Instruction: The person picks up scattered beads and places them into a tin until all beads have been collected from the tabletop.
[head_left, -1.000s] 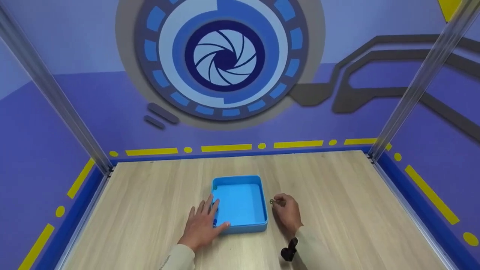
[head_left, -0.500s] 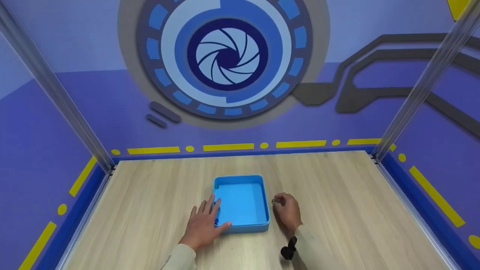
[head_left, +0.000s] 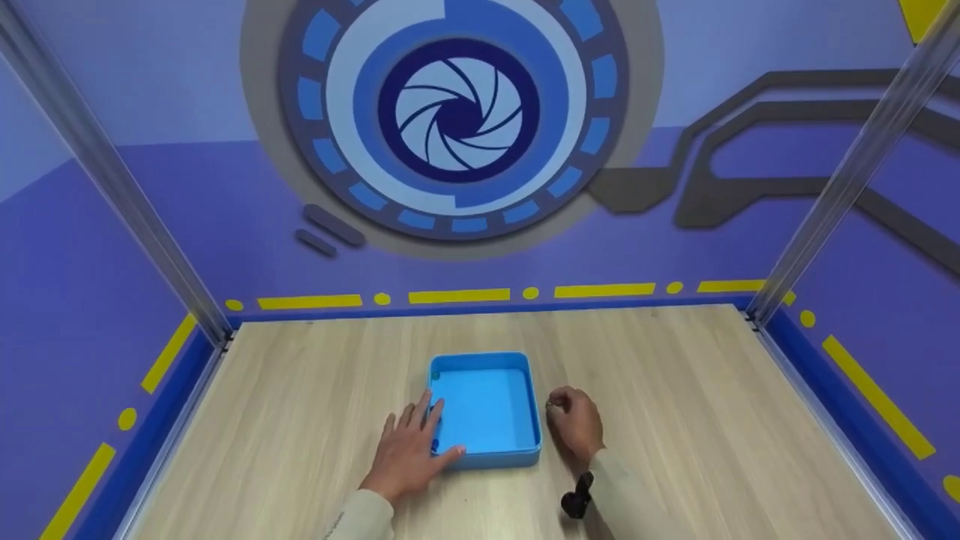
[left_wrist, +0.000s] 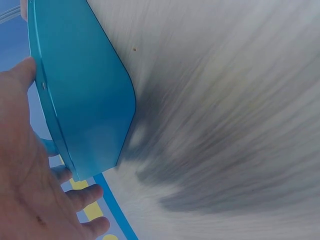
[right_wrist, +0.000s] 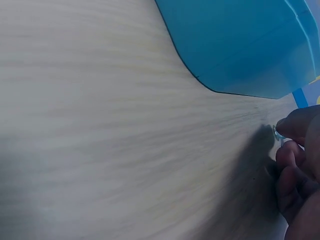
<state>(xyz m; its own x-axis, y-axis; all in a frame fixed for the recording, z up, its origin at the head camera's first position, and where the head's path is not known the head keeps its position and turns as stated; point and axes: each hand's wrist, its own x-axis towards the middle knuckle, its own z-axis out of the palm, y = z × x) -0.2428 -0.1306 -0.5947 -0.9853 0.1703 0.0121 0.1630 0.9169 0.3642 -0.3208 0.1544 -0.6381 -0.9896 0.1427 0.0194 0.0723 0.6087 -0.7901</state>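
Observation:
A square light-blue tray (head_left: 499,459) with raised walls sits on the wooden table. My left hand (head_left: 409,454) rests on its left rim, fingers spread and mostly straight, thumb at the front-left corner. Beside the tray's right wall, apart from it, my right hand (head_left: 577,427) pinches a small clear glass marble (right_wrist: 276,132) between thumb and forefinger. Most of that marble is hidden by the fingertips, close above the tabletop. Inside the tray, a greenish marble (head_left: 436,376) lies in the far-left corner. A dark blue marble (head_left: 435,445) shows at the near left, partly behind the left hand.
The wooden tabletop (head_left: 697,420) extends round the tray on all sides. Printed blue-purple panels (head_left: 172,217) stand at the back and both sides, with metal posts (head_left: 832,165) at the corners. A black device (head_left: 577,499) is on the right wrist.
The marble in my right hand has drawn in between the fingertips and shows less than before. Both hands stay nearly in place; the head view has shifted slightly.

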